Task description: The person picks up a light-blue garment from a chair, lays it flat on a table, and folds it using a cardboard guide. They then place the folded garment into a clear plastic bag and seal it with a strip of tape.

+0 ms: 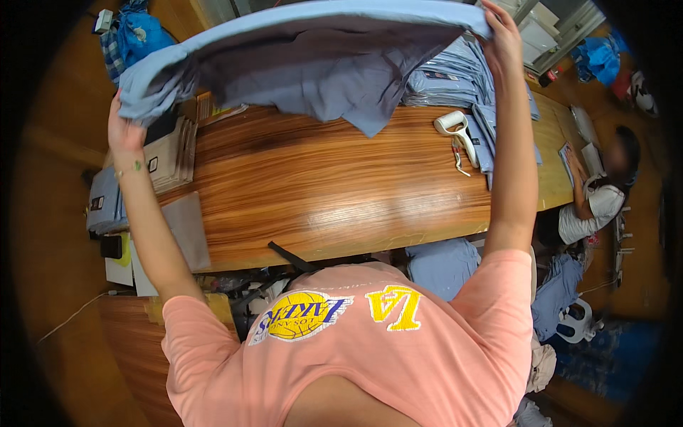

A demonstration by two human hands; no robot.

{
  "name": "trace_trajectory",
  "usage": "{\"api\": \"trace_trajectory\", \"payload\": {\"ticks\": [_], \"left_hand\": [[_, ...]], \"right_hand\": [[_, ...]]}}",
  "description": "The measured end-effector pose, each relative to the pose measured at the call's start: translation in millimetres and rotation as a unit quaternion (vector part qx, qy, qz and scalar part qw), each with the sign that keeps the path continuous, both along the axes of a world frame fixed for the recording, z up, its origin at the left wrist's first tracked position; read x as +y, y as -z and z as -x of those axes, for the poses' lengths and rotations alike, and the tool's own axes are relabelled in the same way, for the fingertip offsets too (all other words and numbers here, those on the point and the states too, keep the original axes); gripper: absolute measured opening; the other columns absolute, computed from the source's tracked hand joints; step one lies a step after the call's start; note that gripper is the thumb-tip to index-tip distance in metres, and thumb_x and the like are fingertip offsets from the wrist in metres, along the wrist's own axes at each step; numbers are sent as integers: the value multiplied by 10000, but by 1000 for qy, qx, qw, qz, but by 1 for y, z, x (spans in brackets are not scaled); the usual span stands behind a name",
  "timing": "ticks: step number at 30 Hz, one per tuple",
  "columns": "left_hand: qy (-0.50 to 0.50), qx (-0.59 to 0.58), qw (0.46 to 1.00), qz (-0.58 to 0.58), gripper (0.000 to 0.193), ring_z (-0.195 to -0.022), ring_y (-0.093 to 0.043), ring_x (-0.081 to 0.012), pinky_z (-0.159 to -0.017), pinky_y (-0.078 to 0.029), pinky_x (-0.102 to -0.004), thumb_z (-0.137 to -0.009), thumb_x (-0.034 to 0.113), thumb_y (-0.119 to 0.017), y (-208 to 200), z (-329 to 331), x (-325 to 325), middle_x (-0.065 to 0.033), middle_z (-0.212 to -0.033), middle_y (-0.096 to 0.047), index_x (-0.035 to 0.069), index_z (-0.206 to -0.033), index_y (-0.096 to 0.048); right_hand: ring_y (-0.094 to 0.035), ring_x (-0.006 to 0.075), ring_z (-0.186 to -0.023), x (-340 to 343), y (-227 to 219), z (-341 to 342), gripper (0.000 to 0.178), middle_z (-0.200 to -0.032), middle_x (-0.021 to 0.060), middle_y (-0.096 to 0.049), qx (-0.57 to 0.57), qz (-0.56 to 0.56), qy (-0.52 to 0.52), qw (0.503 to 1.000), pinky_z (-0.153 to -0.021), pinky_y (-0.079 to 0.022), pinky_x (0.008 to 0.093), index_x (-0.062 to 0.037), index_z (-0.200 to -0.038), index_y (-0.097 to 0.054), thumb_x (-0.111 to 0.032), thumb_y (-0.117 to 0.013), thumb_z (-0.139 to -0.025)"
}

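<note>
Garment, light blue: one light-blue garment [306, 64], spread between the two hands and raised above the table [320, 178].
Long axis: runs crosswise from left hand to right hand, bowed outward; right end farther from the body than left end.
Loose edge: one corner points back toward the body, nearer the right hand than the left.
Left hand: one left hand [128, 132], clamped on the garment's left end; fingers partly hidden by cloth.
Right hand: one right hand [502, 39], clamped on the garment's right end with bent fingers.
Hand spacing: well apart, arms extended.
Lint roller: one white lint roller [454, 134], inward of the right forearm, cord attached.
Bagged garments: one light-blue stack [442, 87], inward of the right hand; piece count cannot be told.
Left-side stacks: two; a beige stack [174, 156] inward of the left wrist, a blue stack [105, 203] outward of the left forearm.
Co-worker: one person [601, 203], beyond the right forearm.
</note>
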State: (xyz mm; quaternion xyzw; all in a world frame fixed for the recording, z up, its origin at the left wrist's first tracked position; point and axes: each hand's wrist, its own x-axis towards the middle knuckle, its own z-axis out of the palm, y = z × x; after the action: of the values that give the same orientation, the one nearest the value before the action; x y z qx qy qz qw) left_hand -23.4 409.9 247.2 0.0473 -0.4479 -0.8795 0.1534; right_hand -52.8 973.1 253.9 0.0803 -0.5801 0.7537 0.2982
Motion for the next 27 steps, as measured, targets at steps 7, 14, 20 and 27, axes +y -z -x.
{"api": "trace_trajectory", "payload": {"ticks": [7, 14, 20, 27], "left_hand": [[66, -102, 991, -55, 429, -1128, -478, -242, -974, -372, -387, -919, 256, -422, 99, -148, -55, -125, -1243, -487, -3, -1260, -392], [56, -355, 928, -100, 499, -1145, -453, -247, -954, -391, -359, -878, 252, -491, 247, -239, -27, -123, -1275, -446, -7, -1282, -355], [51, -299, 953, 12, 639, -1179, -428, -248, -966, -383, -346, -874, 156, -484, 243, -274, 32, -148, -1359, -333, -26, -1374, -131], [-117, -208, 706, 666, 716, -1258, -301, -345, -1044, -235, -381, -757, 178, -619, 286, -215, 14, -243, -1359, -291, -41, -1328, -247]], "right_hand": [[-491, 120, -892, -15, 78, -175, 99, -936, 34, -541, -154, -91, 28, 984, -837, -367, 244, -16, -911, -561, -73, -558, -830], [-501, 53, -616, -4, 242, -232, 78, -757, -12, -550, -441, 42, -143, 885, -500, -406, 186, -70, -906, -587, -63, -529, -854], [-514, 58, -579, 20, 237, -226, 208, -711, -6, -552, -479, -381, -313, 726, -442, -428, 211, -63, -1065, -570, -113, -520, -869], [-575, 219, -702, 30, 340, -141, 320, -756, 105, -595, -281, -477, 128, 823, -588, -444, 335, -30, -1028, -578, -286, -563, -837]]}}
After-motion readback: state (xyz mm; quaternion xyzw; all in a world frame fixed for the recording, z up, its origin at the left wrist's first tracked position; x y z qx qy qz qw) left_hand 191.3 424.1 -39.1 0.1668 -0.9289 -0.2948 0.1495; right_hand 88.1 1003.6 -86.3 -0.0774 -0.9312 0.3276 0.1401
